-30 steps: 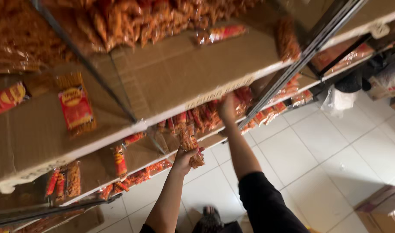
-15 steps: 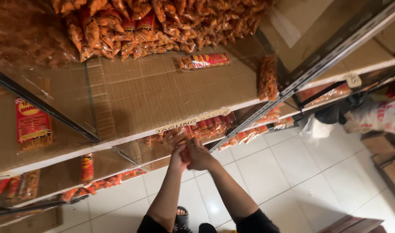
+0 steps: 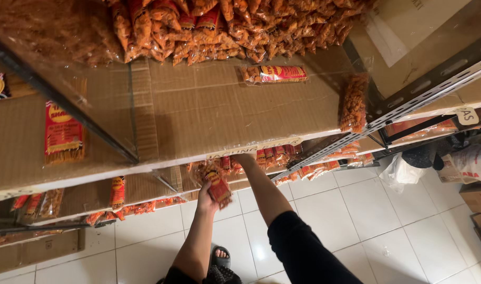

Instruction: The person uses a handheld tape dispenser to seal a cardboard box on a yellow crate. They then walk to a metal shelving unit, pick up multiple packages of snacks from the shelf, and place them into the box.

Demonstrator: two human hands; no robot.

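My left hand (image 3: 205,190) is raised just below the shelf edge, closed on a small bunch of red and orange snack packets (image 3: 218,188). My right hand (image 3: 244,158), on a black-sleeved arm, reaches into the lower shelf among a row of the same packets (image 3: 280,154). Its fingers are hidden under the edge of the cardboard-lined shelf (image 3: 209,115) above. A single packet (image 3: 274,73) lies on that cardboard, below a big pile of orange snack bags (image 3: 224,26).
A red packet (image 3: 63,131) lies at the shelf's left. Metal shelf uprights (image 3: 424,97) run diagonally at right. A white plastic bag (image 3: 403,171) and cardboard boxes (image 3: 477,197) sit on the white tiled floor. My sandalled foot (image 3: 219,257) shows below.
Both hands were together at the packets half a second ago. Now the right hand has gone further into the lower shelf, while the left has drawn back with packets in it.
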